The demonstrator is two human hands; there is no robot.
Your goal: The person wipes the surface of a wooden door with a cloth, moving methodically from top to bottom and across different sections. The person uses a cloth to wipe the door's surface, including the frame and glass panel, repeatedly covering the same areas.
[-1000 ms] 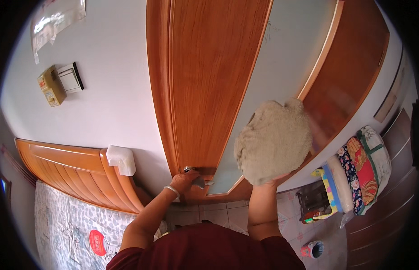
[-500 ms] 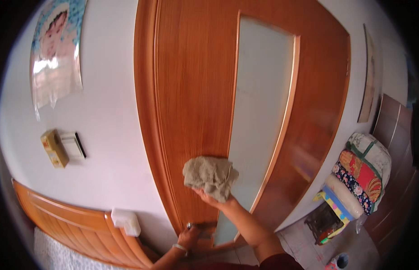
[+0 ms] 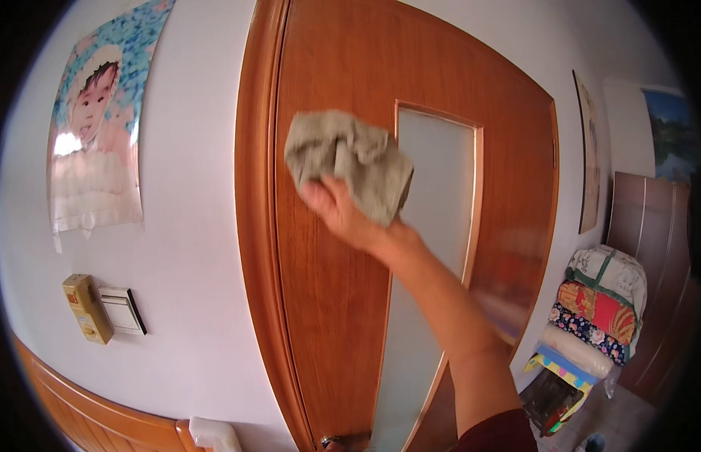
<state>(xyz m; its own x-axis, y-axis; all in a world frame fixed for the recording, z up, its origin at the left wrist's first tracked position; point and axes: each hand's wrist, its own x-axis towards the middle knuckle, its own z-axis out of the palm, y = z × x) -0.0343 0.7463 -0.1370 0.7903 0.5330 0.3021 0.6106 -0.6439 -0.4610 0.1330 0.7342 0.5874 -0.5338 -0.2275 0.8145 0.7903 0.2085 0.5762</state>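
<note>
A crumpled grey-green cloth (image 3: 365,162) lies against the upper left part of a brown wooden door (image 3: 332,324). My right hand (image 3: 341,215) is closed on its lower edge, thumb and palm pressing it, while the other fingers are hidden behind the folds. Its right side overlaps the edge of the door's tall frosted glass panel (image 3: 430,203). At the bottom of the view is the metal door handle (image 3: 329,438). Just a sliver of my left hand (image 3: 335,447) shows beside the handle, and its fingers cannot be made out.
A brown door frame (image 3: 261,226) borders the door on the left. On the white wall hang a poster (image 3: 102,135), a yellowish box (image 3: 88,309) and a switch plate (image 3: 124,310). Folded bedding (image 3: 599,309) is stacked on a small stool at right. A wooden headboard (image 3: 102,399) stands lower left.
My right hand has carried the cloth up the door, from low beside the glass to near the panel's top. The view has tilted upward, and my left hand has nearly left the picture.
</note>
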